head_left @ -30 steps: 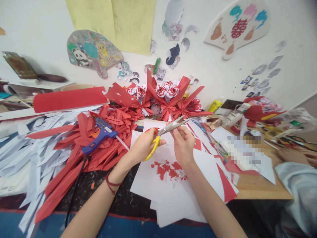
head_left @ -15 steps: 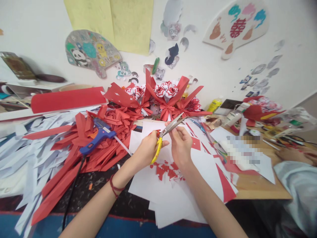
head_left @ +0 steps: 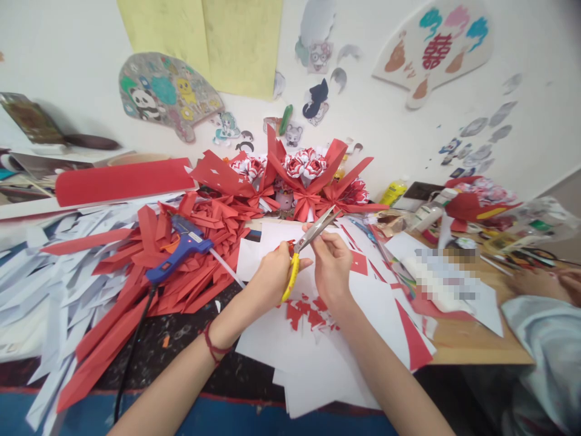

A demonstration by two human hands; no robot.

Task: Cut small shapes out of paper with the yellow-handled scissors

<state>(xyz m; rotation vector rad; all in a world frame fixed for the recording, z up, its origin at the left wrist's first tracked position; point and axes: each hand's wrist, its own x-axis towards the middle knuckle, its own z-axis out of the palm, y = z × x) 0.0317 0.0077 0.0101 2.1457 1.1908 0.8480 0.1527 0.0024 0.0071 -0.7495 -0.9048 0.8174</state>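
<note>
A pair of scissors point(head_left: 313, 235) with yellow handles is in my left hand point(head_left: 270, 278), which is closed around the handles. Its steel blades point up and to the right. A bit of red shows beside the pivot, at my left fingertips. My right hand point(head_left: 333, 263) is closed in a pinch close behind the blades; whatever its fingertips hold is hidden. Below both hands, small red paper scraps point(head_left: 311, 313) lie on white paper sheets point(head_left: 327, 369).
Left of my hands, a blue glue gun point(head_left: 184, 248) lies on folded red paper strips point(head_left: 154, 290), beside folded white strips point(head_left: 27, 272). Red-and-white paper flowers point(head_left: 305, 166) stand against the wall. At the right, a person's sleeve point(head_left: 544, 339) rests by the wooden table point(head_left: 476, 348).
The yellow handles have shifted slightly to the right and the blades look a little closer together. My left hand has moved slightly; my right hand is nearly still.
</note>
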